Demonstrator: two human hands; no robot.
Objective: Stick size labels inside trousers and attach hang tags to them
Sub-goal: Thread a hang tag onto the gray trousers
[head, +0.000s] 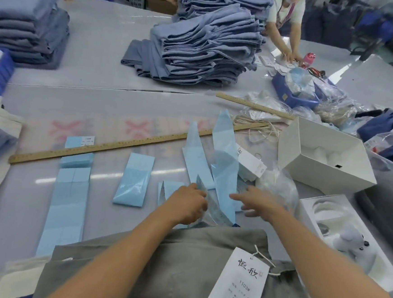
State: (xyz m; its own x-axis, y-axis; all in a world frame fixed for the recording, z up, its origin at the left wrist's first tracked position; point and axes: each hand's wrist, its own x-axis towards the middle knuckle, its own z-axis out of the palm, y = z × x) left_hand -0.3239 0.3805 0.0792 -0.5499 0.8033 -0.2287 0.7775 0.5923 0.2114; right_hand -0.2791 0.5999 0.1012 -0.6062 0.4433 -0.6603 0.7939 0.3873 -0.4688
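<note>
A pair of grey-green cotton trousers (181,272) lies at the near edge of the tabletop (105,99), a white card hang tag (238,286) already tied on by its string, so the size label looks to be the step in hand. Just beyond, the left hand (186,204) pinches a curling pale blue strip of label backing paper (224,174); the right hand (257,203) reaches beside it, its grip loose and holding nothing. Next likely needs one label peeled clean. Around lie a long wooden ruler (120,145), open white cardboard boxes (326,156) and stacks of folded blue trousers (205,48); other workers stand across.
</note>
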